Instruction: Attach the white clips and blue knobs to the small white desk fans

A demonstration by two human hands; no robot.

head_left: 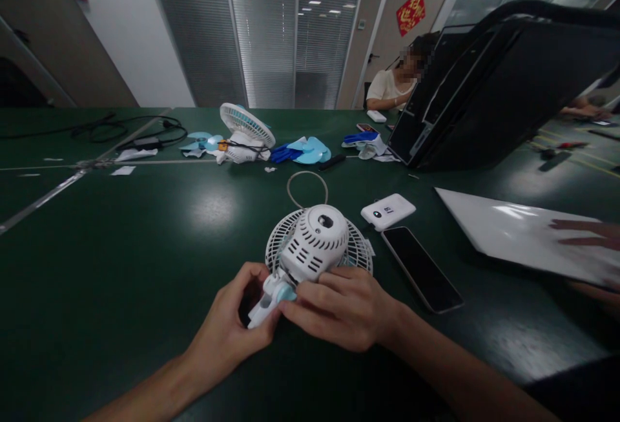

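Observation:
A small white fan (314, 244) lies face down on the green table, its motor housing up and its round grille (359, 251) beneath. Wrapped round the white clip (261, 309) at the fan's near end is my left hand (237, 312), fingers closed. My right hand (346, 305) has its thumb and fingers closed on the light blue knob (285, 293) beside that clip, with its knuckles near the housing. The fingertips partly hide the knob and the joint. A thin pale cable loop (307, 176) lies behind the grille.
Right of the fan lie a white device marked 18 (389, 211) and a black phone (422, 269). Farther back are another fan (246, 134), light blue blades (310, 150) and a large black case (508, 86). At right, another person's hand rests on a white laptop lid (527, 231); someone else sits behind.

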